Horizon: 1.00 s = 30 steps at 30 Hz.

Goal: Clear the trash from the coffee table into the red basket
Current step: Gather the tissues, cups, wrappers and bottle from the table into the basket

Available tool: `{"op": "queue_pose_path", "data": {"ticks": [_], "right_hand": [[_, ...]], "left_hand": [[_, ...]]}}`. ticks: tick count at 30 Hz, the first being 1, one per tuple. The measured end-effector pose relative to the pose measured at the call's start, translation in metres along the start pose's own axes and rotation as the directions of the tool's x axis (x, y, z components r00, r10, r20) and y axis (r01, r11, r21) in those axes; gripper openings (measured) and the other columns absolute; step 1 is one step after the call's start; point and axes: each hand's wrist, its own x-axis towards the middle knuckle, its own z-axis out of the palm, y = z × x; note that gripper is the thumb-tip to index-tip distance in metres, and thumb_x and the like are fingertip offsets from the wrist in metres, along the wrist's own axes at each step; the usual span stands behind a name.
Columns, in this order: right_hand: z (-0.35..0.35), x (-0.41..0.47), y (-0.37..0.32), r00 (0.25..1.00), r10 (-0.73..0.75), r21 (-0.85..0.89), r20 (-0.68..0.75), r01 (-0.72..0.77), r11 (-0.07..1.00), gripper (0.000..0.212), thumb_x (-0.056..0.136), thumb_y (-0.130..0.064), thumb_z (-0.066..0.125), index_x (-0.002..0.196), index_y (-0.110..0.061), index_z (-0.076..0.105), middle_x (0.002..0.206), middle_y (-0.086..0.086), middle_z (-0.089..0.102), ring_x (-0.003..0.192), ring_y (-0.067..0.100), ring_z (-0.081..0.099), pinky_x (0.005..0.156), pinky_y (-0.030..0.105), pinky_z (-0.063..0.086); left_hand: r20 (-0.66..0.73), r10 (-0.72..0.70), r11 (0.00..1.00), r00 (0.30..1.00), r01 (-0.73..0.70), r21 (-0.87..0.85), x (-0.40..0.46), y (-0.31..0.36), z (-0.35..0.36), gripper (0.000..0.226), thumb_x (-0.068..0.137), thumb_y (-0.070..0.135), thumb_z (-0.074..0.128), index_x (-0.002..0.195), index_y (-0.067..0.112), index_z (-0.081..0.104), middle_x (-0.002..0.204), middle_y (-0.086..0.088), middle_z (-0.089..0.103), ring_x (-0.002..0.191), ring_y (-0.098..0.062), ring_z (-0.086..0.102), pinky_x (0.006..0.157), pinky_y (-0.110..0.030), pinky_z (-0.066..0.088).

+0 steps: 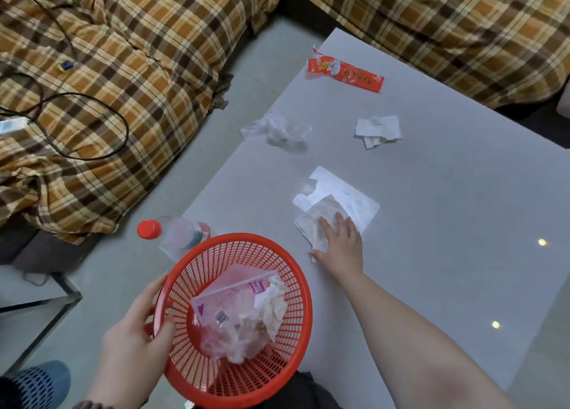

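My left hand (135, 331) grips the rim of the red basket (296, 273), held at the near left edge of the grey coffee table (447, 223). Inside lie a clear plastic bag (225, 319) and a crumpled white tissue (273, 300). My right hand (339, 242) lies flat, fingers spread, on a pile of white paper wrappers (336, 199) on the table. Farther back lie a crumpled clear plastic (277, 129), a folded white tissue (377, 129) and a red snack wrapper (345, 72). A plastic bottle with a red cap (175, 233) lies just behind the basket.
A sofa under a brown plaid cover (123, 54) wraps around the table's far and left sides, with a black cable (77, 125) on it. A glass side table (37, 297) stands at the lower left. A blue slipper (40, 384) shows at the bottom left.
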Motion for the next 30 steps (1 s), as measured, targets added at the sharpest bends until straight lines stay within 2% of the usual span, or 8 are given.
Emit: {"op": "queue_pose_path", "data": {"ticks": [6,9,13,16,19,24,28,30], "right_hand": [[0.011,0.011,-0.005,0.988,-0.002,-0.037,-0.152,-0.004,0.999,0.049,0.084,-0.035,0.059,0.131,-0.027,0.048,0.139,0.003,0.043,0.123,0.028,0.035,0.097,0.039,0.036],[0.010,0.014,-0.008,0.982,0.020,0.124,-0.188,0.003,0.992,0.028,0.088,-0.016,0.053,0.114,-0.016,0.061,0.117,0.006,0.056,0.107,0.027,0.044,0.080,0.035,0.044],[-0.003,0.009,-0.011,0.983,0.125,0.379,-0.132,-0.066,0.923,0.021,0.087,-0.011,0.050,0.100,-0.013,0.066,0.100,0.006,0.059,0.097,0.027,0.054,0.071,0.032,0.042],[-0.024,-0.012,-0.021,0.966,0.182,0.540,-0.186,-0.055,0.840,0.015,0.086,-0.013,0.054,0.094,-0.016,0.067,0.088,-0.002,0.059,0.084,0.021,0.057,0.061,0.022,0.036],[-0.060,-0.049,-0.040,0.947,0.169,0.623,-0.272,0.040,0.781,0.008,0.084,-0.019,0.062,0.088,-0.022,0.068,0.084,-0.006,0.063,0.076,0.006,0.055,0.059,0.011,0.034],[-0.112,-0.124,-0.073,0.935,0.106,0.735,-0.338,0.192,0.650,0.013,0.081,-0.031,0.067,0.076,-0.043,0.063,0.084,-0.020,0.066,0.081,-0.007,0.057,0.062,0.012,0.041],[-0.108,-0.169,-0.104,0.946,-0.128,0.604,-0.297,0.290,0.743,0.010,0.079,-0.025,0.069,0.082,-0.035,0.069,0.081,-0.018,0.064,0.078,0.000,0.057,0.064,0.008,0.040],[-0.099,-0.181,-0.115,0.949,-0.203,0.511,-0.241,0.302,0.804,0.011,0.080,-0.021,0.068,0.088,-0.028,0.070,0.084,-0.015,0.062,0.079,0.004,0.055,0.070,0.016,0.043]], "left_hand": [[0.013,0.004,0.999,1.000,-0.003,-0.048,-0.001,-0.001,0.006,0.068,0.083,-0.001,0.065,0.104,0.062,0.054,0.084,0.013,0.072,0.065,-0.002,0.069,0.046,-0.015,0.052],[0.016,0.024,0.999,1.000,-0.023,-0.044,-0.002,-0.001,0.008,0.067,0.083,-0.002,0.064,0.102,0.061,0.053,0.080,0.020,0.071,0.064,0.000,0.068,0.050,-0.015,0.054],[0.016,0.005,1.000,1.000,-0.005,-0.006,-0.002,-0.003,0.008,0.062,0.082,0.001,0.063,0.109,0.057,0.055,0.076,0.035,0.066,0.062,0.004,0.066,0.049,-0.013,0.051],[0.000,0.012,1.000,1.000,-0.012,0.016,-0.003,-0.005,0.006,0.059,0.081,0.004,0.063,0.116,0.050,0.056,0.067,0.025,0.068,0.060,0.002,0.066,0.052,-0.018,0.052],[0.010,0.036,0.999,0.999,-0.036,0.005,-0.006,-0.001,0.004,0.053,0.080,0.002,0.061,0.120,0.037,0.059,0.070,0.015,0.069,0.064,-0.010,0.068,0.066,-0.036,0.057],[0.005,0.123,0.991,0.992,-0.123,-0.049,-0.016,0.009,-0.001,0.049,0.082,0.007,0.060,0.119,0.038,0.059,0.072,0.017,0.067,0.069,-0.005,0.065,0.063,-0.026,0.050],[0.029,0.155,0.983,0.988,-0.151,-0.108,-0.025,0.013,-0.006,0.054,0.080,0.007,0.056,0.125,0.037,0.057,0.080,0.010,0.069,0.076,-0.011,0.066,0.071,-0.030,0.052],[0.032,0.171,0.977,0.985,-0.166,-0.132,-0.030,0.012,-0.009,0.055,0.080,0.007,0.056,0.126,0.037,0.056,0.081,0.011,0.069,0.077,-0.009,0.066,0.072,-0.031,0.053]]}}
